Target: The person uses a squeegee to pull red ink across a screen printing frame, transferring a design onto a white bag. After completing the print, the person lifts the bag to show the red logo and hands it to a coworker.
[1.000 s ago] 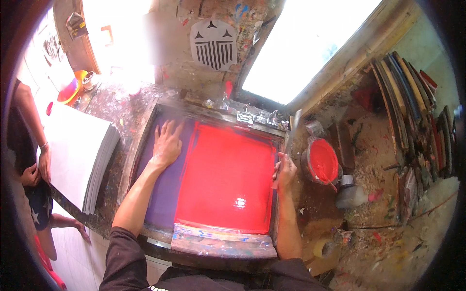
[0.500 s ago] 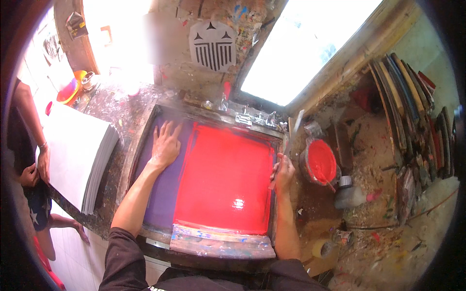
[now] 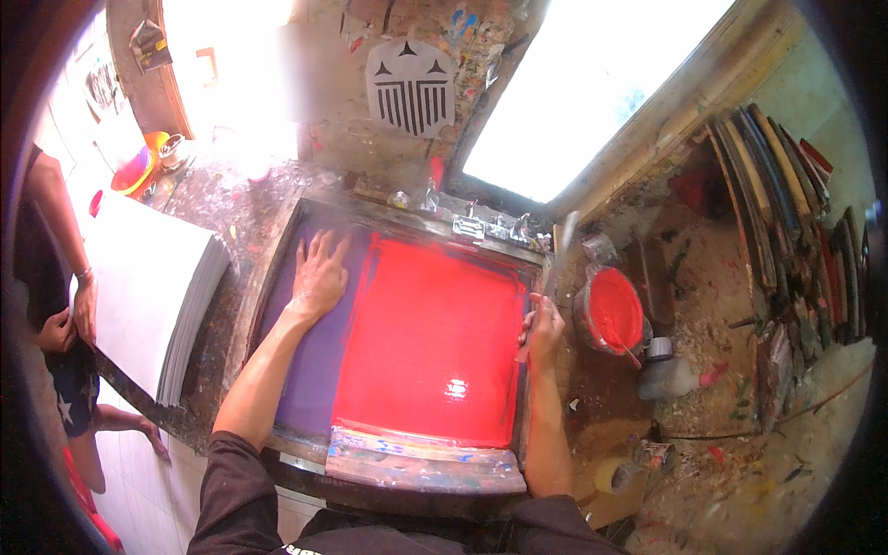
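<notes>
My left hand [image 3: 318, 277] rests on the purple left part of a framed screen [image 3: 289, 376], fingers stretched apart. Red ink [image 3: 430, 338] covers most of the screen to its right. At the right side of the frame, my right hand [image 3: 544, 326] is closed around a long, thin grey bar [image 3: 564, 240] that angles upward. A wide, paint-stained squeegee [image 3: 416, 465] lies across the screen's near end, below the red ink. Metal clamps [image 3: 469, 227] line the back edge. A tub of red ink [image 3: 613, 303] with a stick in it stands just right of my right hand.
Left, another person [image 3: 46, 231] stands beside a stack of white sheets [image 3: 139, 287], both hands at its edge. Right are a bottle [image 3: 671, 375], a tape roll [image 3: 612, 474] and several leaning boards [image 3: 768, 203]. A bright window [image 3: 592, 83] and coloured bowls [image 3: 139, 168] are at the back.
</notes>
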Motion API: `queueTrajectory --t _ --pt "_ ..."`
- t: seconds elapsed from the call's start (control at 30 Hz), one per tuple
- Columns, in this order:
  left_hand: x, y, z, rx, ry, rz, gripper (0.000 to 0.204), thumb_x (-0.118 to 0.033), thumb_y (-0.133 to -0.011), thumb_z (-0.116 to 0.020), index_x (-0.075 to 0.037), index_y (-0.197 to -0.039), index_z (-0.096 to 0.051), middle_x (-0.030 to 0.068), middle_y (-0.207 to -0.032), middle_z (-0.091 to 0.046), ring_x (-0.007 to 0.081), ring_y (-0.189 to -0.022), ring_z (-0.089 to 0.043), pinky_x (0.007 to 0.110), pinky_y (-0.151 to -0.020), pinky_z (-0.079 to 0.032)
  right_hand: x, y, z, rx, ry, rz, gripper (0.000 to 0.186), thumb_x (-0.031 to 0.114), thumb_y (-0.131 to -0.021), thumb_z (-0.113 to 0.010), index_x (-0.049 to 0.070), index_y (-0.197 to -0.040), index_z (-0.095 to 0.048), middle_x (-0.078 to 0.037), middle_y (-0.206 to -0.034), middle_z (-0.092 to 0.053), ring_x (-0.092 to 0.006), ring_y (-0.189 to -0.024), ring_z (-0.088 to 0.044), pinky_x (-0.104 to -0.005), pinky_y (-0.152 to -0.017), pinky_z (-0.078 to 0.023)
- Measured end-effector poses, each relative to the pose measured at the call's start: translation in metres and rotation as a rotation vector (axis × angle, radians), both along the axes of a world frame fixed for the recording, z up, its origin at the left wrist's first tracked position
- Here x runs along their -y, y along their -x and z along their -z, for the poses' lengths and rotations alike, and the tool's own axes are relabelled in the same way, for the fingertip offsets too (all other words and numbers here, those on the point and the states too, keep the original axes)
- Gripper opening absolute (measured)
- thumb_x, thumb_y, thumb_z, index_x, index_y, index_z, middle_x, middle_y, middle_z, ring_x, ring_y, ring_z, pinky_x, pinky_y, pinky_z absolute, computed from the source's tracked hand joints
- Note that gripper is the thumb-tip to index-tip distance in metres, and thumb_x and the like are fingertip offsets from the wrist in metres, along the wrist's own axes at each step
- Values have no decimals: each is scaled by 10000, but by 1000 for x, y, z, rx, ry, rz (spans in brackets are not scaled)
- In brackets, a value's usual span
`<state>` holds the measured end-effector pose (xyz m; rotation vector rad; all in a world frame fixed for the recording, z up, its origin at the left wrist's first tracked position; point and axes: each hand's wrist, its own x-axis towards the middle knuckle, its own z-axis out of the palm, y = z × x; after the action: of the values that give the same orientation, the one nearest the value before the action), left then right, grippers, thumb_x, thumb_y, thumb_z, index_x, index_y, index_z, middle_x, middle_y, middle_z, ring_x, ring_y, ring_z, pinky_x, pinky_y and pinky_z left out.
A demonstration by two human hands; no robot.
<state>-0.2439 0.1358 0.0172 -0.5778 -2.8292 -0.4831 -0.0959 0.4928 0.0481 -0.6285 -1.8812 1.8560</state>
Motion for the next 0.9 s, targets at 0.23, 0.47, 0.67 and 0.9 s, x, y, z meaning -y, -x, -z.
queueTrajectory --t 0.23,0.47,0.67,0.9 --pt "0 -1 -2 11 2 -4 580 -144 -854 -523 -114 -1424 -422 204 -1433 -387 364 -1391 -305 580 -1148 -200 10 -2 -7 6 -2 6 443 382 -1015 -434 -26 -1133 -561 -19 -602 -498 -93 -379 -436 -248 -338 -360" --pt "1 -1 0 -5 3 2 576 -142 -855 -519 -114 -1423 -425 204 -1428 -391 357 -1388 -310 586 -1145 -200 2 0 -2 41 42 -24 427 343 -1032 -410 -31 -1157 -571 -16 -592 -514 -90 -395 -466 -255 -357 -388" --pt "0 -1 0 -11 -8 1 575 -142 -856 -524 -116 -1423 -426 202 -1427 -394 353 -1389 -310 583 -1145 -204 3 -1 -5 -7 33 59 436 358 -1023 -427 -32 -1145 -579 -14 -597 -510 -90 -397 -466 -248 -355 -383" --pt "1 0 0 -6 1 6 570 -148 -862 -526 -118 -1422 -424 206 -1430 -391 359 -1389 -309 587 -1142 -207 5 -2 -7 28 46 6 445 371 -1022 -420 -28 -1137 -581 -12 -603 -504 -90 -411 -471 -245 -367 -388"
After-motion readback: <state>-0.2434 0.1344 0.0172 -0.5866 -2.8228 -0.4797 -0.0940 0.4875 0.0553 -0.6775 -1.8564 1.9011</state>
